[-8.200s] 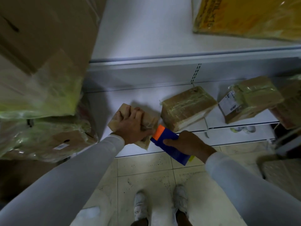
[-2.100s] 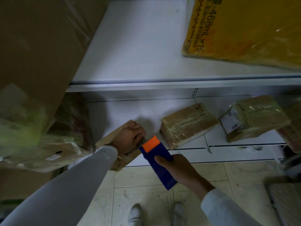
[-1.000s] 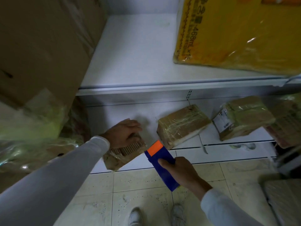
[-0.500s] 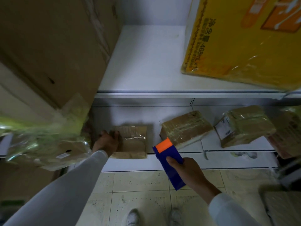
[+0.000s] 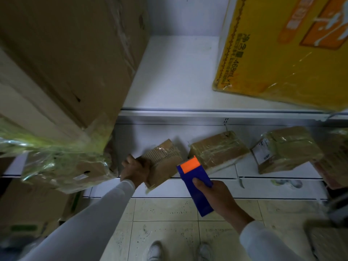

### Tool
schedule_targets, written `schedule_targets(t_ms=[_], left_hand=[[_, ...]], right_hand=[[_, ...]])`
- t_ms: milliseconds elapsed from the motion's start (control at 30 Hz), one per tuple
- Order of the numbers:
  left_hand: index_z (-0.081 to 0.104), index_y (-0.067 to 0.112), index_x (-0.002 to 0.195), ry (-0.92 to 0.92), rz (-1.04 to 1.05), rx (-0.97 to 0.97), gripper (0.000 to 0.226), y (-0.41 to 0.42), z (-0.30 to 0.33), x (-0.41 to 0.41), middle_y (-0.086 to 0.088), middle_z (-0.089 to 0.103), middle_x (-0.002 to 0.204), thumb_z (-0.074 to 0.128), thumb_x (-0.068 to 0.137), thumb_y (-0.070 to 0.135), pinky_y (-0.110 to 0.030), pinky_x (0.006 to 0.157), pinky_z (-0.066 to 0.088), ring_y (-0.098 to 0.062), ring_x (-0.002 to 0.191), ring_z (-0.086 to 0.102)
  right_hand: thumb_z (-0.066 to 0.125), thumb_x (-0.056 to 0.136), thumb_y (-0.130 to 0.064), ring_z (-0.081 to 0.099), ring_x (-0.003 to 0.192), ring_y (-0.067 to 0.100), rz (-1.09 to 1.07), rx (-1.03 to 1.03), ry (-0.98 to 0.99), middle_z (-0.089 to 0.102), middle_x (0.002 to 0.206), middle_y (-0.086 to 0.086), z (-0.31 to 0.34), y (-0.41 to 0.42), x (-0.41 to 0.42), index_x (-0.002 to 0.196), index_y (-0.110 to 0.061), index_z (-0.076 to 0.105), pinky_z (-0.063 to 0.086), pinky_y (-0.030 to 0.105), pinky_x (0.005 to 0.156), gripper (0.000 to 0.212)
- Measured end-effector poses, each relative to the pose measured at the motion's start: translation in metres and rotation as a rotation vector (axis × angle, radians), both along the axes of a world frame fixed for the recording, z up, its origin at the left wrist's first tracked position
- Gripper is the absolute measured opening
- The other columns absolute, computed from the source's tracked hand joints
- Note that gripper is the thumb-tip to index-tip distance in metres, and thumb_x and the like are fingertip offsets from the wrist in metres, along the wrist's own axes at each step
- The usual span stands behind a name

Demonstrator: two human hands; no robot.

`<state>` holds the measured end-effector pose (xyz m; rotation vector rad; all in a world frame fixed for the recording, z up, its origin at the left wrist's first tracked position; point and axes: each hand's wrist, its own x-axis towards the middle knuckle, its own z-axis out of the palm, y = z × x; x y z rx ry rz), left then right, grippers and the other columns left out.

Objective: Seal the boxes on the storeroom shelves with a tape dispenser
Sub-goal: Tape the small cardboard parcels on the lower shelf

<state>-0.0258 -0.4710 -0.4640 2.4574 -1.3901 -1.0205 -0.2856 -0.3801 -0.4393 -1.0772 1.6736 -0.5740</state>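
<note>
A small brown cardboard box [image 5: 165, 162] lies tilted on the low white shelf [image 5: 263, 187], part of it wrapped in clear tape. My left hand [image 5: 134, 170] grips its left end. My right hand [image 5: 218, 196] holds a blue tape dispenser [image 5: 195, 185] with an orange tip, which points up at the box's right edge and is just apart from it. Two more taped brown boxes lie on the same shelf: one in the middle [image 5: 218, 149] and one to the right [image 5: 288, 147].
A large brown carton [image 5: 66, 53] stands on the upper shelf at left, with plastic-wrapped cartons [image 5: 62, 166] below it. A yellow carton [image 5: 286, 49] fills the upper right. Tiled floor [image 5: 169, 213] and my shoes [image 5: 156, 251] are below. A grey object sits at far right.
My left hand has turned the small box from lying square on the shelf to a tilted position. The camera view has shifted up and nearer; the dispenser stays in my right hand.
</note>
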Motion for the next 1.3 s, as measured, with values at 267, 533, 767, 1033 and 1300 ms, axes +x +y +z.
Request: schedule_targets(t_ms=[267, 533, 767, 1033, 1300], left_hand=[[0.067, 0.029, 0.090, 0.582, -0.410, -0.143, 0.014, -0.001, 0.051, -0.034, 0.005, 0.067, 0.094, 0.054, 0.095, 0.031, -0.025, 0.075, 0.051, -0.018, 0.092, 0.058], [0.062, 0.011, 0.119, 0.870, -0.444, 0.252, 0.036, -0.016, 0.052, -0.051, -0.008, 0.069, 0.114, 0.051, 0.096, 0.037, -0.025, 0.077, 0.054, -0.020, 0.100, 0.067], [0.069, 0.015, 0.097, 0.778, -0.593, 0.192, 0.021, -0.022, 0.049, -0.052, -0.001, 0.070, 0.095, 0.051, 0.094, 0.004, -0.019, 0.074, 0.052, -0.006, 0.079, 0.064], [0.070, 0.006, 0.103, 0.819, -0.644, 0.163, 0.017, -0.027, 0.038, -0.047, -0.004, 0.073, 0.100, 0.056, 0.092, 0.004, -0.030, 0.084, 0.055, -0.024, 0.091, 0.067], [0.069, -0.007, 0.098, 0.528, -0.756, -0.101, 0.014, -0.060, 0.046, -0.059, -0.017, 0.070, 0.093, 0.059, 0.089, -0.004, -0.034, 0.080, 0.053, -0.018, 0.082, 0.065]], right_hand=[[0.064, 0.076, -0.067, 0.056, 0.058, 0.017, 0.064, -0.019, -0.111, 0.060, 0.062, 0.003, 0.007, 0.006, -0.003, 0.070, -0.014, 0.058, 0.035, 0.027, 0.059, 0.053], [0.061, 0.065, -0.074, 0.064, 0.061, 0.018, 0.124, -0.035, -0.150, 0.068, 0.070, 0.010, 0.004, 0.014, -0.005, 0.083, 0.000, 0.063, 0.046, 0.026, 0.058, 0.076], [0.065, 0.065, -0.071, 0.065, 0.068, 0.027, 0.125, -0.005, -0.165, 0.068, 0.082, 0.023, -0.002, 0.011, -0.003, 0.089, 0.005, 0.063, 0.044, 0.034, 0.064, 0.079], [0.065, 0.066, -0.070, 0.067, 0.071, 0.029, 0.130, 0.009, -0.149, 0.070, 0.080, 0.018, 0.001, 0.006, -0.005, 0.088, 0.001, 0.065, 0.047, 0.033, 0.064, 0.074], [0.062, 0.072, -0.065, 0.060, 0.063, 0.021, 0.105, 0.025, -0.129, 0.064, 0.070, 0.011, 0.011, -0.013, -0.005, 0.078, -0.009, 0.063, 0.040, 0.030, 0.062, 0.056]])
